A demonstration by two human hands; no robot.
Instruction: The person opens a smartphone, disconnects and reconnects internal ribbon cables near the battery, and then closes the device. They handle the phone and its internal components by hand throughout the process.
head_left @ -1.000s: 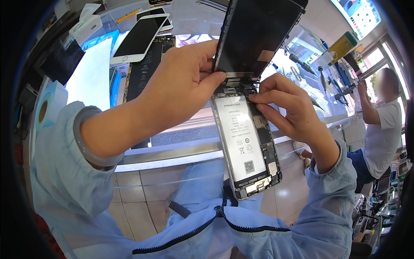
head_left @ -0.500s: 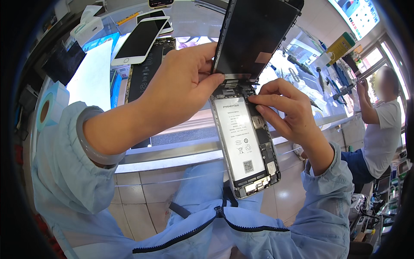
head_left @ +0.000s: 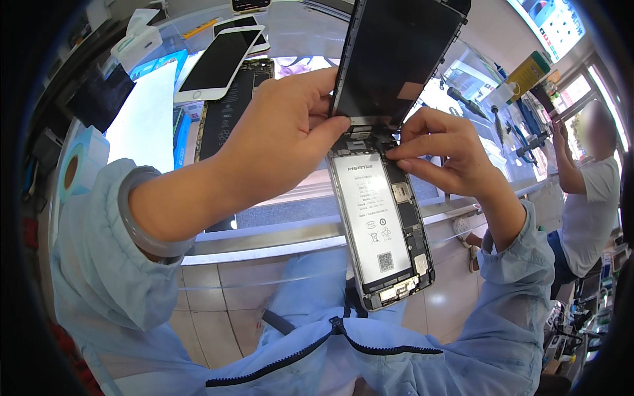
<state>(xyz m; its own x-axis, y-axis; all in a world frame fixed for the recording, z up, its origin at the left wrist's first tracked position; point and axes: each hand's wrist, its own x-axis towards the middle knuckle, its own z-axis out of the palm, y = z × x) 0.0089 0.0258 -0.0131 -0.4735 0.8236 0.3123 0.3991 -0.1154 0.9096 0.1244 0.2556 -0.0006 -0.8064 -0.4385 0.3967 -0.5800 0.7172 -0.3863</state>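
Glass counter [head_left: 281, 250] lies beyond the fingers, with a white phone [head_left: 221, 63] to their left. Left hand [head_left: 287, 119] pinches the raised screen [head_left: 393, 56] by its lower edge. Right hand [head_left: 446, 152] sets narrowed fingers at the opened phone body [head_left: 417, 244], beside the top of its battery [head_left: 360, 204]; any small part between them cannot be confirmed. Against half a second ago, both grips keep their places, suggesting unfinished work there.

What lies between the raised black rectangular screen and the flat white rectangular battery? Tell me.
In the head view, a narrow strip of dark parts with small silvery pieces lies between screen and battery. The right hand is at its right end.
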